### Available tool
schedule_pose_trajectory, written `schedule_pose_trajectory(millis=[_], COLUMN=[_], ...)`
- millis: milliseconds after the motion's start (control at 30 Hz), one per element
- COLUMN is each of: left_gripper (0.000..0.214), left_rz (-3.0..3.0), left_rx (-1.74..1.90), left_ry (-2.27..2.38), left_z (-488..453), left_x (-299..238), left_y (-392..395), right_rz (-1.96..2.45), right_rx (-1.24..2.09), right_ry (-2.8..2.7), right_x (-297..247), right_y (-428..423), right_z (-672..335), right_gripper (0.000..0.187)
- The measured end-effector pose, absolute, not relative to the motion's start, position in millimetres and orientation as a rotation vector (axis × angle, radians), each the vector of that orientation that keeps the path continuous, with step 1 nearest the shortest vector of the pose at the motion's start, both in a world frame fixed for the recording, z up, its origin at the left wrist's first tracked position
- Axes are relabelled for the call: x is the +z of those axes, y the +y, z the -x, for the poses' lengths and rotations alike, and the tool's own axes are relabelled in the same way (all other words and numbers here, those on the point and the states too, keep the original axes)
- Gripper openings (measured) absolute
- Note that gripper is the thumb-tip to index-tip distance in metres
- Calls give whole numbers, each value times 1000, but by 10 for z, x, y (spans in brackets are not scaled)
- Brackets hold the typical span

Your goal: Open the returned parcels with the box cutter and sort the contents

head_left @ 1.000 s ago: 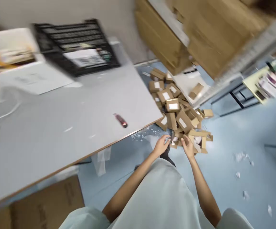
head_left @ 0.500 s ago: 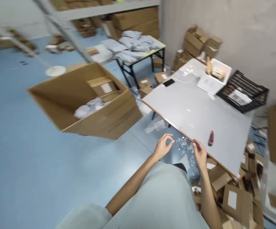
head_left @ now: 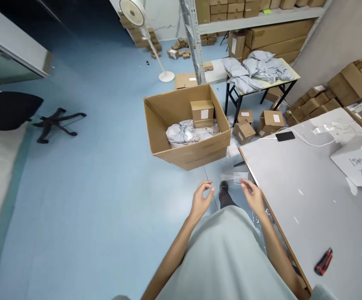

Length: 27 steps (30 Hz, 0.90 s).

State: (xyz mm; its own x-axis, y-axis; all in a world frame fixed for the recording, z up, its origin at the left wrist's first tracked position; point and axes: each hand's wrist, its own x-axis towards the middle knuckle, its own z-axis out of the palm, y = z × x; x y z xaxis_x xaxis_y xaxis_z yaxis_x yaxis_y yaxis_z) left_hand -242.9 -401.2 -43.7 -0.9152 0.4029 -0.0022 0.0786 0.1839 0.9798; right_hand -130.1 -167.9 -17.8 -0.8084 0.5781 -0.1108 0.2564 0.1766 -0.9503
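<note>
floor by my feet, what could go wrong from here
The clear plastic sheets lie just ahead of the shoe; stepping on them could cause a slip.
The red cutter sits near the table edge; a brush from the right hand or arm might knock it off.
The small boxes scattered between table and big carton look like trip hazards.

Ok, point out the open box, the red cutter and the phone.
open box [head_left: 196,155], head view, front wall.
red cutter [head_left: 323,261], head view, middle of handle.
phone [head_left: 285,136], head view, its dark face.
</note>
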Motion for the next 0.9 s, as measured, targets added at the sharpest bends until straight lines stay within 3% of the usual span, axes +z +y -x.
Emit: schedule_pose_trajectory(millis=[467, 900], left_gripper=[13, 13], left_rz=[-48, -55], left_rx=[1782, 1800], left_ry=[2360, 2164], left_z=[4109, 5939], left_x=[-358, -765], left_y=[-3689, -3587], right_rz=[570, 833], right_rx=[1994, 2022], right_ry=[-2304, -2310], right_x=[-235, -575], right_y=[-1043, -948], right_z=[3821, 5378], right_gripper=[47, 64])
